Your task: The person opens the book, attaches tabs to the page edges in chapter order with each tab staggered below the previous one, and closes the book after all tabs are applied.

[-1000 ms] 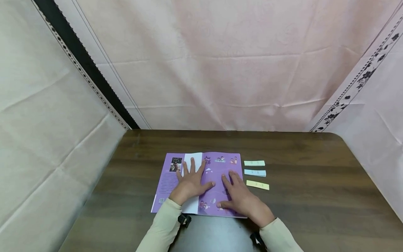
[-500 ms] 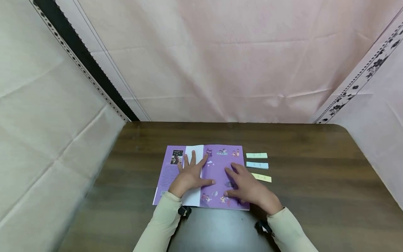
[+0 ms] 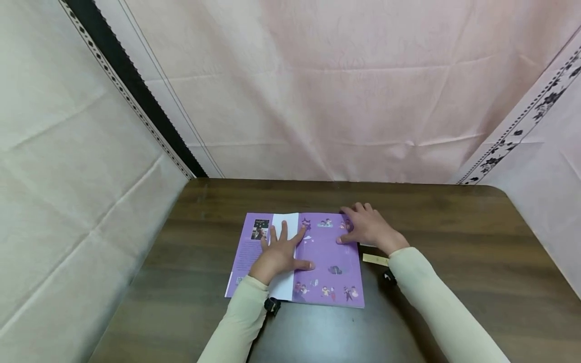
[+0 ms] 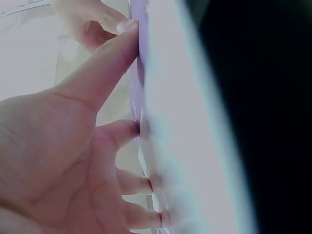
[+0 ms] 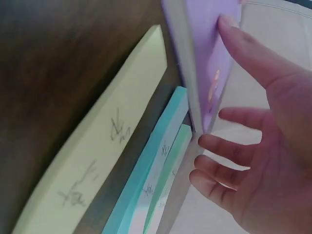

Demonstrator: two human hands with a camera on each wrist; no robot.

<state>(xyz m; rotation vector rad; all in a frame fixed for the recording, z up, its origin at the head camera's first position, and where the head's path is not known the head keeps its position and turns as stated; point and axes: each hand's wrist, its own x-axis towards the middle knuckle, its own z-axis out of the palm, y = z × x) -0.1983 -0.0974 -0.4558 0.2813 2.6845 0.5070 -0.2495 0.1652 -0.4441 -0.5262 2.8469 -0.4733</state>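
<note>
An open purple booklet (image 3: 322, 262) lies flat on the table, with a white strip (image 3: 283, 287) beside its middle fold. My left hand (image 3: 277, 258) rests spread across the white strip and the fold, its thumb over the right page. In the left wrist view, the fingertips (image 4: 127, 129) touch the paper. My right hand (image 3: 373, 228) is at the booklet's upper right corner; in the right wrist view its thumb (image 5: 243, 44) lies against the purple page and the other fingers extend near the corner. Neither hand grips anything.
Right of the booklet lies a yellow sticky-note pad (image 3: 375, 259) with handwriting. Blue (image 5: 158, 151) and green (image 5: 171, 178) pads lie beyond it, mostly hidden under the right hand in the head view. The wooden table (image 3: 454, 242) meets hanging cloth (image 3: 317, 126) behind.
My right hand has moved from the middle of the right page up to its upper right corner, covering the green and blue pads. My left hand stays on the booklet.
</note>
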